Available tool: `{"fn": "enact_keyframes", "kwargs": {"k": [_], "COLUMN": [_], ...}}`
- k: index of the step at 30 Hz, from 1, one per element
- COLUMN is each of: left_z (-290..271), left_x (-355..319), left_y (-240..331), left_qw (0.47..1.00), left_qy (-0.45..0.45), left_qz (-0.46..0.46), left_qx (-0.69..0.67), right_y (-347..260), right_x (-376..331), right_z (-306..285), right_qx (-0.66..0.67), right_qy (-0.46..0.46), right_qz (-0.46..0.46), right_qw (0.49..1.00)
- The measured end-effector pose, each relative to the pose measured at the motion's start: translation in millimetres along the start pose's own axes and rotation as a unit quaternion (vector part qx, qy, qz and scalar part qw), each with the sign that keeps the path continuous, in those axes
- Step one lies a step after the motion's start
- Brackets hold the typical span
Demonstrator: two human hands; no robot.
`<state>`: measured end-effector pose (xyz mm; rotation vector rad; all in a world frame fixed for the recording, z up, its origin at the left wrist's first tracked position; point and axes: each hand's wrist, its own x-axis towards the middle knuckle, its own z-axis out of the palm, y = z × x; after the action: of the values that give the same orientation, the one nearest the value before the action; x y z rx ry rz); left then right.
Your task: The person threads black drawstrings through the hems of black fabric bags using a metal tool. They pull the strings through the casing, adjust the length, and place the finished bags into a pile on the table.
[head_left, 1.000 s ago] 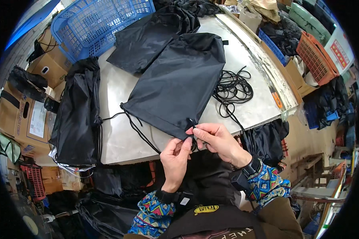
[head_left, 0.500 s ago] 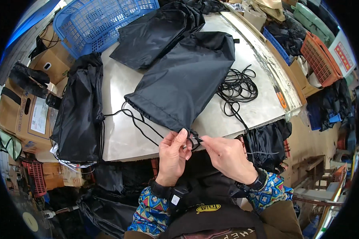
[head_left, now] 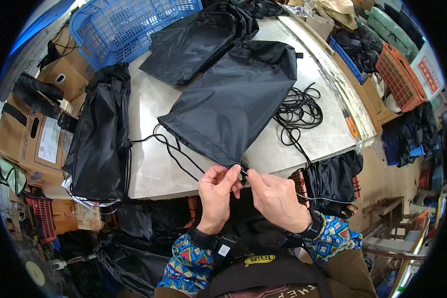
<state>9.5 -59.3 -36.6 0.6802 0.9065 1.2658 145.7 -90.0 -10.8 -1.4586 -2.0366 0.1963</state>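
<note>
Table (head_left: 146, 114), black bag (head_left: 233, 99) against left hand (head_left: 216, 196)

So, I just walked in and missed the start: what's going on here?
The person's left grip pinches the near corner of a black drawstring bag on the pale tabletop. The right grip, closed just beside it, hides whatever it may hold. Loose black cord lies heaped to the bag's right.

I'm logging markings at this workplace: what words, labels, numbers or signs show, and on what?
Printed wording isn't copied here, only located:
Dark garment: yellow emblem, pale lettering.
Brown carton: dark print; its white label is too small to read.
White panel, upper right: red print.
White tag below the left hand: too small to read.
</note>
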Motion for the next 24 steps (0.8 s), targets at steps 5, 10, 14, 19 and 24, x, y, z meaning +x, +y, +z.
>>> {"fn": "enact_keyframes", "kwargs": {"k": [5, 10, 14, 19, 24], "left_z": [-4, -8, -11, -12, -9], "left_x": [-2, 0, 4, 3, 0], "left_y": [0, 8, 6, 4, 0], "left_qw": [1.0, 0.994, 0.991, 0.991, 0.994], "left_qy": [0.014, -0.01, -0.021, -0.024, -0.005], "left_qz": [0.008, -0.054, -0.064, -0.066, -0.067], "left_qx": [0.007, -0.096, -0.117, -0.11, -0.091], "right_y": [10, 3, 1, 0, 4], "right_x": [5, 16, 13, 13, 10], "right_z": [4, -18, -21, -21, -12], "right_qx": [0.264, 0.285, 0.278, 0.276, 0.246], "right_qy": [-0.063, -0.129, -0.121, -0.122, -0.116], "right_qz": [0.134, 0.203, 0.193, 0.167, 0.14], "right_qw": [0.953, 0.928, 0.933, 0.939, 0.952]}}
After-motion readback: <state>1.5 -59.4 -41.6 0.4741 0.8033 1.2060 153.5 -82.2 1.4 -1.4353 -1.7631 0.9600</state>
